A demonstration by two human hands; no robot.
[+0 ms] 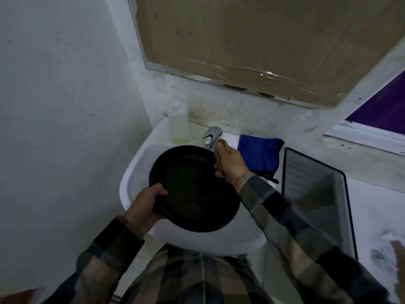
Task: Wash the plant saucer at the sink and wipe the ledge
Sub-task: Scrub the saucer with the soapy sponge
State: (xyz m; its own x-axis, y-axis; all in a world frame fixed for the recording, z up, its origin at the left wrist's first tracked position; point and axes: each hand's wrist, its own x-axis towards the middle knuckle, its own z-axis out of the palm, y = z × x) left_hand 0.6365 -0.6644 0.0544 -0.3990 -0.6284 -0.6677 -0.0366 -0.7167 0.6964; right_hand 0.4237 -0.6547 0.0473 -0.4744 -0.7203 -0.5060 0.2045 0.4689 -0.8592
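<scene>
One black saucer (pixel 192 194) is all I count for the task, held tilted over one white sink (pixel 131 178). Two hands work it. My left hand (pixel 144 205) grips the near-left rim, thumb over the edge. My right hand (pixel 232 163) is curled round one tan sponge (pixel 218 155) at the far-right rim, just beside the single tap (pixel 212 134). One blue cloth (pixel 260 154) lies at the sink's right, one pale bottle (pixel 178 126) stands back left, and one black mesh tray (pixel 306 183) sits on the ledge (pixel 372 211). A wall crowds the left; the right is roomier. I see the saucer as round, shallow and matte, with a stepped inner ring.
</scene>
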